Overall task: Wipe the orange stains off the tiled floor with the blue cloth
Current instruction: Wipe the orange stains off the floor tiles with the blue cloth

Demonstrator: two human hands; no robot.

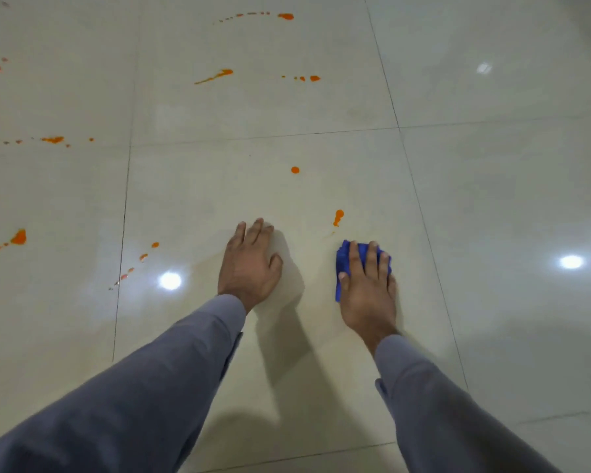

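My right hand (367, 288) presses flat on the folded blue cloth (342, 264), which lies on the glossy cream tiled floor (492, 199). An orange drip stain (337, 217) sits just beyond the cloth, and a round orange spot (295, 170) lies farther ahead. My left hand (249, 268) rests palm down on the bare tile to the left of the cloth, fingers spread, holding nothing. More orange stains lie to the left: a dotted trail (143, 257), a larger blob (19, 237) and a splatter (53, 139). Others lie far ahead: a streak (215, 76), a small blob (314, 78) and another (286, 16).
Dark grout lines (123, 233) divide the large tiles. Ceiling lights glare off the floor (170, 280). A faint smeared film shows on the tile between my hands. My grey sleeves (151, 387) fill the lower part of the view.
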